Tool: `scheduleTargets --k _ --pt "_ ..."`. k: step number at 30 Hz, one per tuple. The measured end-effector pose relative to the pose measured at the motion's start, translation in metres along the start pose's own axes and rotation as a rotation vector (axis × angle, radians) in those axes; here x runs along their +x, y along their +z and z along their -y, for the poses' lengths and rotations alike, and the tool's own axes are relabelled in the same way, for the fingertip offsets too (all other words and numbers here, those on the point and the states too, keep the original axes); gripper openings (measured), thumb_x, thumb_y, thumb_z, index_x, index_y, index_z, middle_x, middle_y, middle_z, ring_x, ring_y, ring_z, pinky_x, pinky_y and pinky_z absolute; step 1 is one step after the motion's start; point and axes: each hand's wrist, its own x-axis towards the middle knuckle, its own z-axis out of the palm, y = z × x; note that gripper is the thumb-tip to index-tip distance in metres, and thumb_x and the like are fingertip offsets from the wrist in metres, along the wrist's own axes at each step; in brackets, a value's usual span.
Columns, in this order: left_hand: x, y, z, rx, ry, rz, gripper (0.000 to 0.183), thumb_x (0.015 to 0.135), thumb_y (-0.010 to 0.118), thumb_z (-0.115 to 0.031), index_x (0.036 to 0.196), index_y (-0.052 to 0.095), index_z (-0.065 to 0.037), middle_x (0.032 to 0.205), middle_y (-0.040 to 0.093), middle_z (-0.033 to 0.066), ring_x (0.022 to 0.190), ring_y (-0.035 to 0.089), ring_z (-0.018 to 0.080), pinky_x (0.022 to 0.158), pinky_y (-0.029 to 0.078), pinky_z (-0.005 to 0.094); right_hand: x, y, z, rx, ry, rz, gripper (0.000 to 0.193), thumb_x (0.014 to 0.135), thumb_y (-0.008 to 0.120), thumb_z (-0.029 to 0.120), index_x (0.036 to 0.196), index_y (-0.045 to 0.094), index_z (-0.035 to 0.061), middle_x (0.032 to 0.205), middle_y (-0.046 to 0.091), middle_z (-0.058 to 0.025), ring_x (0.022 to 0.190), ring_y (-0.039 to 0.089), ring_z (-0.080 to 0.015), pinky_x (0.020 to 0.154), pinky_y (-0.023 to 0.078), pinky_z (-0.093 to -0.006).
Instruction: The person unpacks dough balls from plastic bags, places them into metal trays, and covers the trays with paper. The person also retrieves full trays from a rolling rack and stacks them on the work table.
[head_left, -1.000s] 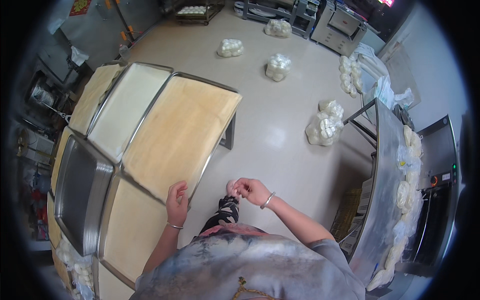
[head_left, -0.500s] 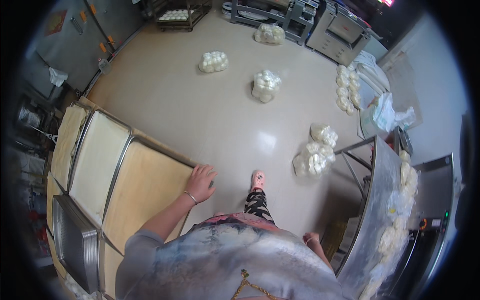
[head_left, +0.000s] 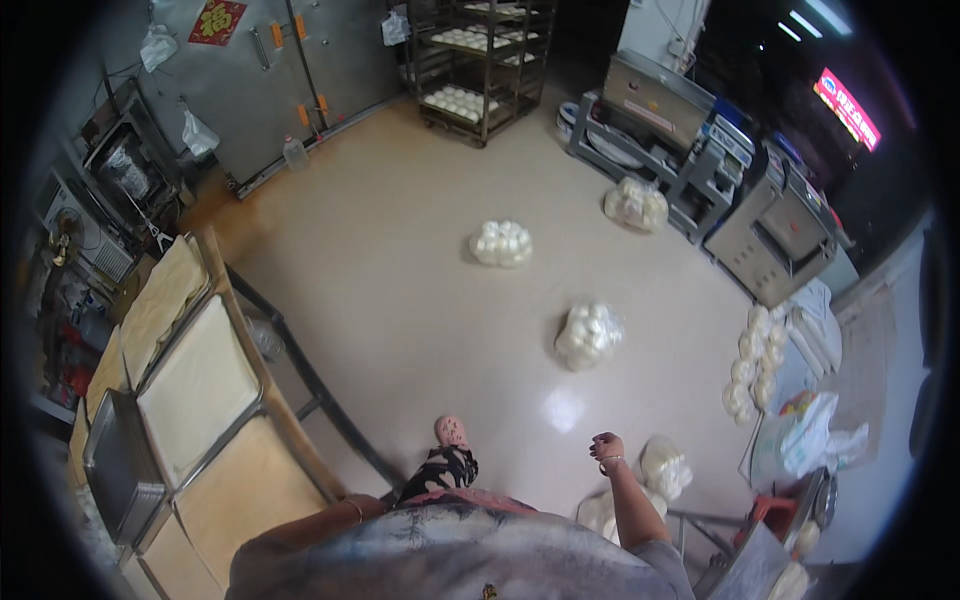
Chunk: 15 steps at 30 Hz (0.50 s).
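Three clear bags of white balls (head_left: 588, 337) from centre to upper right, at least two more at lower right, one tall rack (head_left: 485, 136) at top centre, one red diamond poster (head_left: 217, 21) and four orange strips (head_left: 276, 36) at upper left, one pink shoe (head_left: 451, 431) at lower centre.

- At twelve o'clock I see a rack (head_left: 486, 126) of white dough rounds (head_left: 460, 102).
- Between ten and eleven, a red diamond-shaped hanging (head_left: 217, 22).
- Near ten I make out a clear bottle (head_left: 296, 154).
- At two I have a lit pink sign (head_left: 847, 109).
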Motion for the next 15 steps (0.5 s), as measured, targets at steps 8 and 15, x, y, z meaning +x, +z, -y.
scheduleTargets --k 8,15 --pt "0.08 -0.284 0.086 -0.072 0.125 -0.225 0.044 0.085 0.046 -0.04 0.118 0.053 -0.012 0.115 0.056 0.0113 0.105 0.054 0.0293 0.089 0.042 0.039 0.127 0.084 0.127 -0.166 0.052 0.225 0.015 0.082 0.053 0.008 0.085 0.06 -0.0044 0.065 0.062 -0.0156 0.052 0.06 -0.0244 0.045 0.048 -0.034" --pt "0.098 -0.644 0.06 -0.713 0.514 -0.547 0.036 0.085 0.056 -0.028 0.113 0.054 -0.006 0.104 0.06 0.0128 0.094 0.059 0.0184 0.082 0.046 0.0291 0.241 0.16 0.257 -0.377 0.154 0.531 0.017 0.079 0.056 0.015 0.076 0.062 -0.0002 0.067 0.063 -0.0144 0.054 0.06 -0.0244 0.048 0.047 -0.0343"
